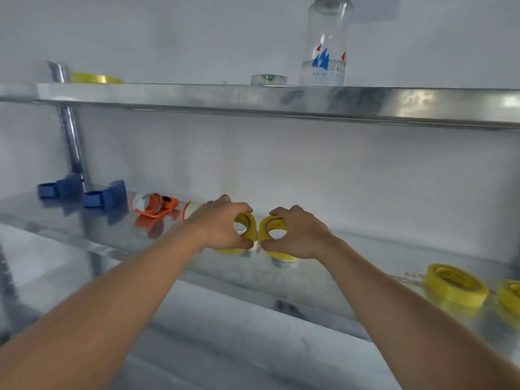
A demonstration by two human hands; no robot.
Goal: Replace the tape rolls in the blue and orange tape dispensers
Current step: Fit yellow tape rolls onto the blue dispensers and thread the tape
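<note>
1. On the middle metal shelf [323, 280], both hands are closed on yellow tape: the left hand [225, 225] pinches one yellow roll [249, 220] between thumb and fingers, and the right hand [298, 232] pinches a second yellow roll [271, 225] the same way. The two rolls stand on edge, just beside each other, and each seems to sit above another yellow roll lying flat under the hand.

2. Judging by this, the task looks early. Fresh rolls are only being picked up, and no dispenser is in hand.

3. Far to the left on the same shelf stand two blue dispensers [105, 195], which look empty. Nearer the hands lies an orange dispenser [154, 206] with a pale roll apparently in it, and a second orange-rimmed piece [191, 209] shows just beside the left wrist; blur hides what it is.

4. All dispensers lie left of the hands, the blue ones well apart from them, so the rolls probably need carrying leftward.

5. Spare yellow rolls [455, 285] rest near the right edge. A clear bottle [326, 43] stands on the upper shelf.
</note>
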